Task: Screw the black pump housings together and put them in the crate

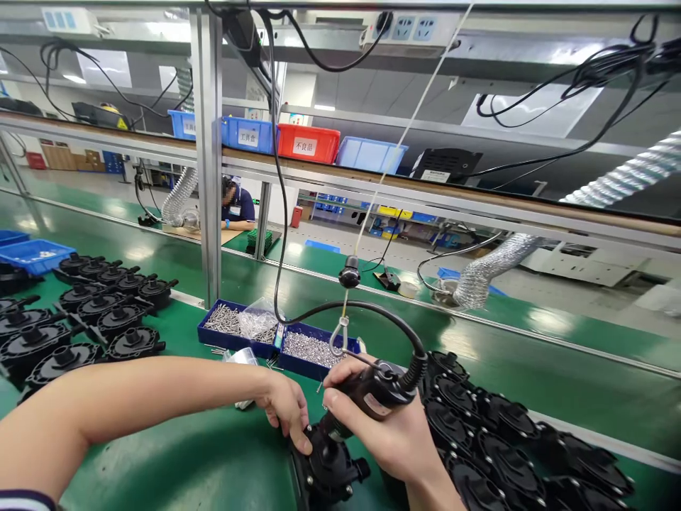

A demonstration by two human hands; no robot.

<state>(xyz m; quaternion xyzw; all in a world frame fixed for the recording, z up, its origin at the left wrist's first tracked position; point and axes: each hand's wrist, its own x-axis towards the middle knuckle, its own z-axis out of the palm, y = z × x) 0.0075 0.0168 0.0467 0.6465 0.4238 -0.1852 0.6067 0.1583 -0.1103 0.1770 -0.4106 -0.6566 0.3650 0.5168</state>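
My right hand (391, 433) is wrapped round a black electric screwdriver (372, 390), which hangs from a cord and has a thick cable at its rear end. The tool's front points down at a black pump housing (330, 465) on the green bench; its tip is hidden. At the housing's upper left edge, my left hand (287, 404) grips with curled fingers, the thumb or a finger pressed on the rim. Silver screws show round the housing's flange. Just beyond my hands are a blue bin of long screws (234, 321) and a blue bin of small metal parts (311, 349).
Rows of black housings stand at left (114, 316) and more, with screws, at right (484, 433). A crumpled clear plastic bag (259, 321) lies over the long screws. A metal post (209, 156) rises behind. Across the bench sits another person (238, 206).
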